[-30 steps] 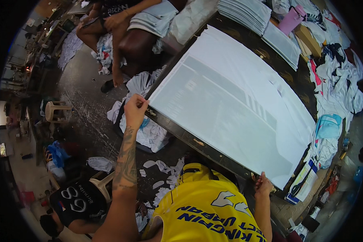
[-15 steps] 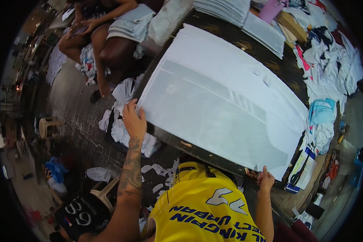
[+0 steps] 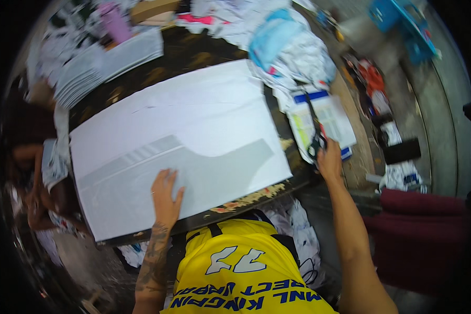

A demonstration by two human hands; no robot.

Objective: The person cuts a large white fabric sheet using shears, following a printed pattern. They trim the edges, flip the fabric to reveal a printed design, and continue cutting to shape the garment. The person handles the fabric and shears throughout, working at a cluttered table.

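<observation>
From here, the left hand [image 3: 166, 198] looks open on the big white sheet [image 3: 193, 110] with a grey shape [image 3: 220, 175], flat across the dark, gold-marked table [image 3: 191, 52]; the right hand [image 3: 329, 161] bends its fingers at the long black scissors [image 3: 316, 140], but I can't tell if they grip; a light, flat left hand helps avoid wrinkles.

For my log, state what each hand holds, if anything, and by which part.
Right hand: at the black handles of the scissors; whether its grip is closed cannot be told. Left hand: spread on the white sheet, holding nothing.
</observation>
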